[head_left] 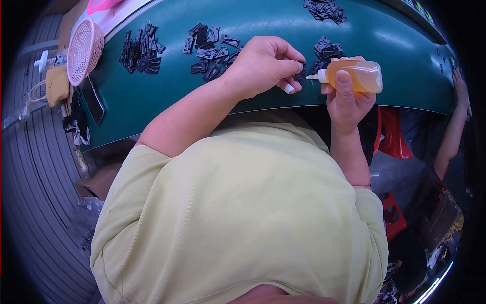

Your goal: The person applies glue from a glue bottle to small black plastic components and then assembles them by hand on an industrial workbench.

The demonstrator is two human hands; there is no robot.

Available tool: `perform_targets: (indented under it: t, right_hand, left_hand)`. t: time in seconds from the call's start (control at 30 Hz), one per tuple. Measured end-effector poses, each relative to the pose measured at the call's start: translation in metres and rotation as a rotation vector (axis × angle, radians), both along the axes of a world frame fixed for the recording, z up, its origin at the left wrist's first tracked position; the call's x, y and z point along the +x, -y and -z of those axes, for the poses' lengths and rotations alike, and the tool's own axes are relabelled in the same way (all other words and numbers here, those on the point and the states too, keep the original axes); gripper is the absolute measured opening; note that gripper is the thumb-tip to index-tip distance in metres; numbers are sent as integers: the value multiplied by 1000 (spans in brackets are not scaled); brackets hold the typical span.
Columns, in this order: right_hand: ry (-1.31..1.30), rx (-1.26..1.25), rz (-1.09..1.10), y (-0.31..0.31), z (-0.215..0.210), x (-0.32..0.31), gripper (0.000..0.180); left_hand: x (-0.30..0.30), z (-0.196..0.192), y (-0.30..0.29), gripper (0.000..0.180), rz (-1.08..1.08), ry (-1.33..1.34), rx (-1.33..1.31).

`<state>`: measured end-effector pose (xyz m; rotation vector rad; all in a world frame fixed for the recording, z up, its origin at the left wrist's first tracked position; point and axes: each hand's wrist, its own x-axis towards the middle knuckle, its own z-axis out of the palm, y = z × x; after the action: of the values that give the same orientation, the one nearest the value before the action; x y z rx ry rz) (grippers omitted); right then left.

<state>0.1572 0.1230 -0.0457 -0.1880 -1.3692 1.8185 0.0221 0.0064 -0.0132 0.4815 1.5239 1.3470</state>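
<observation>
My right hand (pixel 349 104) is wrapped round a clear squeeze bottle (pixel 362 76) with amber liquid inside and a white nozzle. The bottle lies tilted on its side, its tip pointing left at my left hand (pixel 266 68). Between the thumb and fingers of that hand sits a small black part (pixel 300 74), mostly hidden by the fingertips, right beside the nozzle. White tape wraps one of the left fingers. Close by on the left spreads a loose pile of flat black plastic pieces (pixel 205 50). Another black pile (pixel 328 49) lies just beyond the bottle.
The green tabletop (pixel 263 20) also bears black piles at the left (pixel 142 50) and far edge (pixel 325 10). A pink basket (pixel 85 50) and a dark flat phone-like object (pixel 93 101) sit at the left. Another person's arm (pixel 455 121) reaches in at the right, near red stools (pixel 395 134).
</observation>
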Motion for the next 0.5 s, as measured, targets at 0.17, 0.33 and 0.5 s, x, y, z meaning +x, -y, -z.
perform_targets:
  t: [0.17,0.33,0.5]
  right_hand:
    - [32,22,-19,-1,1,1,23]
    - [28,25,-10,1,0,1,24]
    - [38,-1,5,-4,3,1,23]
  left_hand:
    - [1,1,1,16,11,-17,-1]
    - [1,2,-1,17,3,-9,-3]
    - [2,-1,-3,18,-3,-17,-10]
